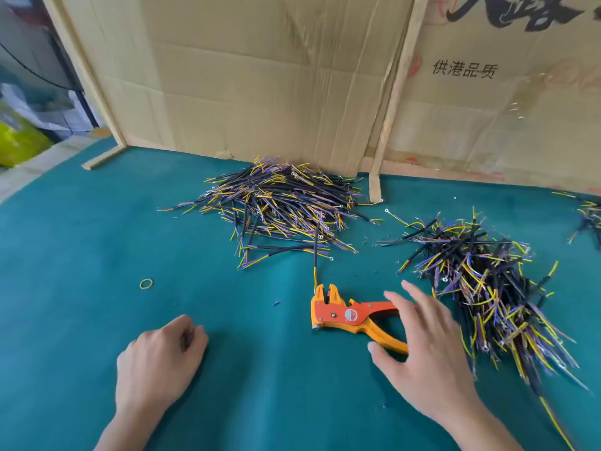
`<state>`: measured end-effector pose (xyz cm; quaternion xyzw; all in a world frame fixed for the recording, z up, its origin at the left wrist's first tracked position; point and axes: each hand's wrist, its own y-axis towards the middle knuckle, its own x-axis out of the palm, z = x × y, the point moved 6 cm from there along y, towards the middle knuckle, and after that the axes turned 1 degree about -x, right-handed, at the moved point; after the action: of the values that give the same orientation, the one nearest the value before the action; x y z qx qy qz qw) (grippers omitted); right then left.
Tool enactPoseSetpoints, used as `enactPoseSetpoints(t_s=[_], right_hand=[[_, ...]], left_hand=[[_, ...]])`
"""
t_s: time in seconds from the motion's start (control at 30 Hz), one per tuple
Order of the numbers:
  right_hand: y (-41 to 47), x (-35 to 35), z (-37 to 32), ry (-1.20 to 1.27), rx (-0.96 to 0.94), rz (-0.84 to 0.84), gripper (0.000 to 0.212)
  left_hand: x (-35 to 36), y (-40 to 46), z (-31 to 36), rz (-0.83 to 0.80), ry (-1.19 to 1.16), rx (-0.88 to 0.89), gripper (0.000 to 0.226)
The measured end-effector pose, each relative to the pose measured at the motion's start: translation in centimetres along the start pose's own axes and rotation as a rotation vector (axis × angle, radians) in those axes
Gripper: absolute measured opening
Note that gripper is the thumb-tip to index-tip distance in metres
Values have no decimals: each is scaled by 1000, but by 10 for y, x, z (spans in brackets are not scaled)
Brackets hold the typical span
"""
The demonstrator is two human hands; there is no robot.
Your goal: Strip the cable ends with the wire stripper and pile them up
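Two hands over green felt — right hand fingers spread above the orange wire stripper, left hand loosely curled, empty — cable piles behind.

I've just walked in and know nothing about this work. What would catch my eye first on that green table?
Two bristling heaps of short black cables with yellow and purple wire ends: one pile at the back against the cardboard wall, another on the right. Between them, near the front, an orange wire stripper lies on the green table, the right hand spread open over its handles, while the left hand rests loosely curled beside it.
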<state>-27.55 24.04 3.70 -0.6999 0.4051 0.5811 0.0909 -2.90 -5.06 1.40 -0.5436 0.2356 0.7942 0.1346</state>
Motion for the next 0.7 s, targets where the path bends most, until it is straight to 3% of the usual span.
enactPoseSetpoints(t_s=[0.07, 0.13, 0.47, 0.57, 0.7], right_hand=[[10, 12, -3, -54, 12, -105, 67], [15, 17, -3, -71, -2, -95, 68], [10, 13, -9, -125, -68, 107, 63], [10, 5, -12, 219, 23, 181, 59], [21, 6, -17, 997, 312, 253, 38]], left_hand=[[-5, 0, 1, 17, -23, -28, 40], [-5, 0, 1, -4, -37, -56, 42], [-4, 1, -2, -24, -75, -88, 40], [-6, 1, -2, -23, -82, -101, 37], [-5, 0, -2, -28, -67, -70, 37]])
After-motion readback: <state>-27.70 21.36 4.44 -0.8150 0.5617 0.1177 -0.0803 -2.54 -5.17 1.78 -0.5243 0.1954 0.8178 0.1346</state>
